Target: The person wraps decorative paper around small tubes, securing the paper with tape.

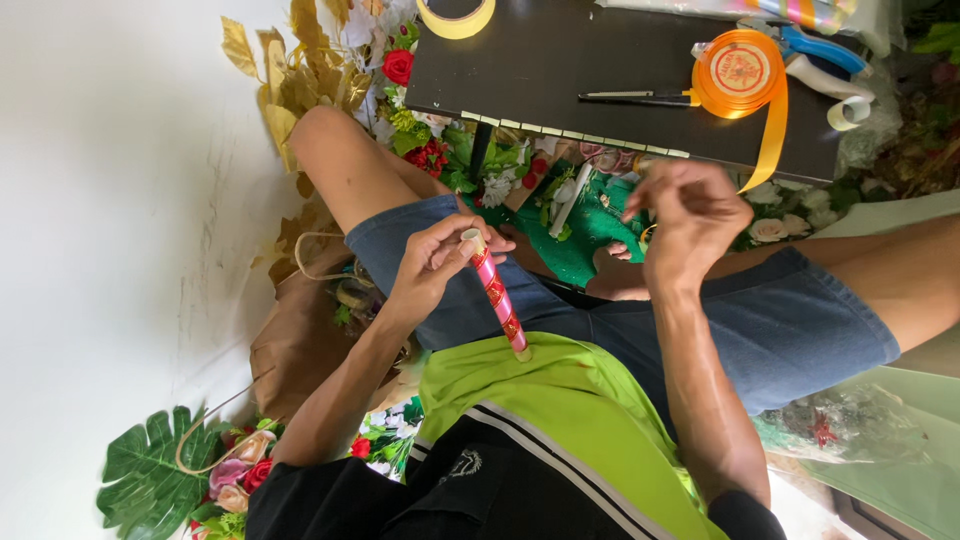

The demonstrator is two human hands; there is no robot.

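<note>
The person wears blue denim shorts (780,320), a lime-green shirt (560,400) and black sleeves (320,500).

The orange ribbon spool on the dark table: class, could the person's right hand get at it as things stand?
Probably yes. The right hand is raised just below the table edge, holding nothing bulky, and nothing stands between it and the orange ribbon spool.

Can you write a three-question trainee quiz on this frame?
1. True or false: the left hand holds a stick wrapped in pink and red ribbon.
2. What trails off the edge of the black table? A) orange ribbon from the spool B) green wire C) white string
3. Fill in: the right hand is raised above the person's ____.

Key: 1 true; 2 A; 3 lap
</note>
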